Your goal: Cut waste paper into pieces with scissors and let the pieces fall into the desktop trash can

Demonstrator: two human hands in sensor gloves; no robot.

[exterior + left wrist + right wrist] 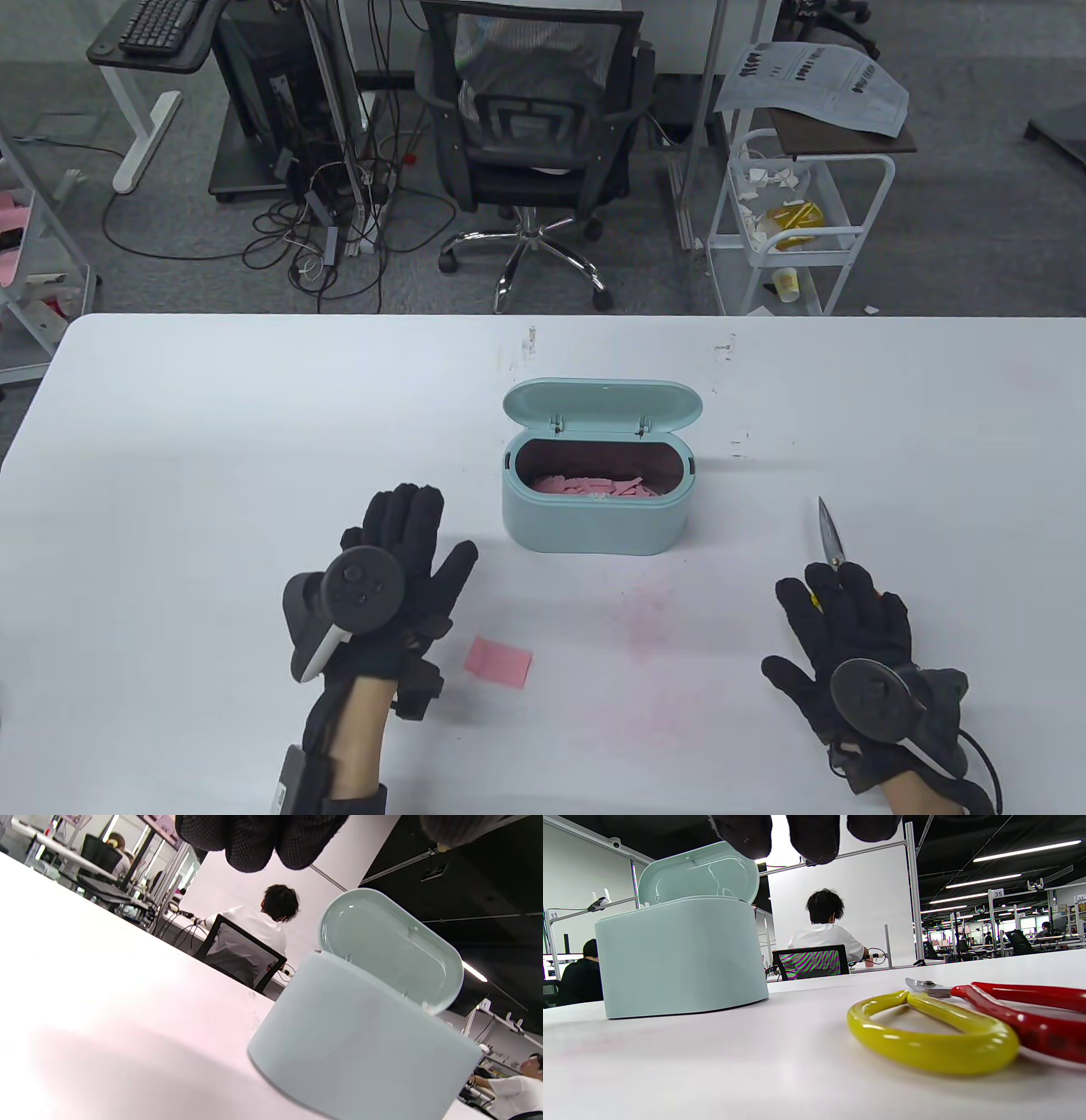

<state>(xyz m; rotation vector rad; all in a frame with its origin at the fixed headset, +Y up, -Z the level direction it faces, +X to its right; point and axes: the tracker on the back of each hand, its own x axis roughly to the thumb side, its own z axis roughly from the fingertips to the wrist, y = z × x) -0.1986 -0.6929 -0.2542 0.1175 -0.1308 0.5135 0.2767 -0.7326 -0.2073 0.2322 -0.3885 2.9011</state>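
Note:
A pale teal desktop trash can [594,518] stands mid-table with its lid [602,406] tipped back; pink paper pieces [594,486] lie inside. One small pink paper sheet [499,661] lies flat on the table, just right of my left hand [407,543]. That hand is spread flat with straight fingers and holds nothing. The scissors [829,535] lie right of the can, blades pointing away. My right hand [840,615] hovers open over their handles. In the right wrist view the yellow handle [937,1035] and red handle [1031,1018] rest on the table under my fingertips [814,836].
The white table [212,475] has a faint pink smear [649,611] in front of the can. Beyond its far edge stand an office chair [534,144] and a white cart [789,221]. People sit at desks in the background of both wrist views.

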